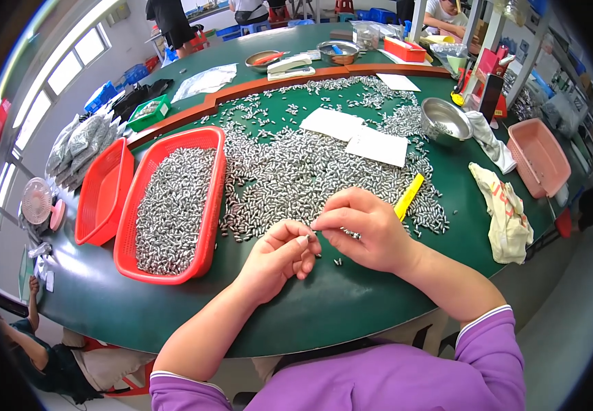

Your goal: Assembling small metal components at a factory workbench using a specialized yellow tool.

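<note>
Both my hands meet just in front of a broad heap of small silver metal pieces [276, 171] on a green tabletop. My left hand [276, 260] is closed, with a small metal piece [309, 238] pinched between thumb and fingers. Close against it, my right hand [372, 233] is closed in a pinch; what its fingertips hold, if anything, is too small to make out. A loose metal piece [338, 262] lies on the table below my right hand. Beside that hand, a yellow strip [409, 196] lies partly on the heap.
To the left stand a red basket [220, 198] full of metal pieces and another red basket [98, 219]. White cards [376, 146] lie on the heap. A metal bowl [440, 109], a cream cloth [498, 212] and a pink basket [543, 154] are at right. A wooden strip [187, 113] edges the far side.
</note>
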`<control>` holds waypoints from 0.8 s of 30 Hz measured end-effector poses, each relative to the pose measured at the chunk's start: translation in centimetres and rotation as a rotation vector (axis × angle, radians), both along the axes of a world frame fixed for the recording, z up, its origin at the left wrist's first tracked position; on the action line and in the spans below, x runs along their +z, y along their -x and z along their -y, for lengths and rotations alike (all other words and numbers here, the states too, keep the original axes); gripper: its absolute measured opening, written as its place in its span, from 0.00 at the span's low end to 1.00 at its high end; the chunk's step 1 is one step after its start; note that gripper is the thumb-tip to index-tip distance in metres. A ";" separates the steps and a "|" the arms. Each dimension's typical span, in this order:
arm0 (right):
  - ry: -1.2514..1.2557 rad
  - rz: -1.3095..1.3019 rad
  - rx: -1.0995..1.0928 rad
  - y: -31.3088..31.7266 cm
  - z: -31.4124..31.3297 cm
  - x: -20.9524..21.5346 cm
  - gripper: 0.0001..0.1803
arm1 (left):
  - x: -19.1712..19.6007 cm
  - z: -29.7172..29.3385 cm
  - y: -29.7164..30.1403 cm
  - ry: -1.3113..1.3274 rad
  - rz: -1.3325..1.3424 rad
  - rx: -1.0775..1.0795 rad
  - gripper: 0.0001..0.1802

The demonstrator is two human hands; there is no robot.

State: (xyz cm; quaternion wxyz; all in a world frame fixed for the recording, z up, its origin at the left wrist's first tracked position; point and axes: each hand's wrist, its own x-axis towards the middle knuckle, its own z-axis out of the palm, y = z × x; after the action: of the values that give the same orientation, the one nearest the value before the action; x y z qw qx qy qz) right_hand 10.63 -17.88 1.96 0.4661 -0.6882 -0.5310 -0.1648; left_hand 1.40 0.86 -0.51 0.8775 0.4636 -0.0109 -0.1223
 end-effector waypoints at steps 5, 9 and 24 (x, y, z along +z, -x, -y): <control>0.049 0.126 0.005 0.1 0.0 0.2 0.12 | -0.2 0.0 -0.1 0.072 -0.036 -0.010 0.05; 0.073 0.135 -0.002 0.0 0.2 0.0 0.13 | -0.1 0.1 -0.1 0.099 -0.060 -0.038 0.06; 0.092 0.107 -0.022 -0.2 0.4 -0.2 0.11 | 0.1 0.1 -0.2 0.049 -0.077 -0.018 0.07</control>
State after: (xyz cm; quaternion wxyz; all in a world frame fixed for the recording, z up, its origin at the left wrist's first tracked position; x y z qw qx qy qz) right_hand 10.78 -18.23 1.73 0.4031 -0.7050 -0.5545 -0.1818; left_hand 1.62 0.78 -0.44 0.8874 0.4365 0.0159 -0.1475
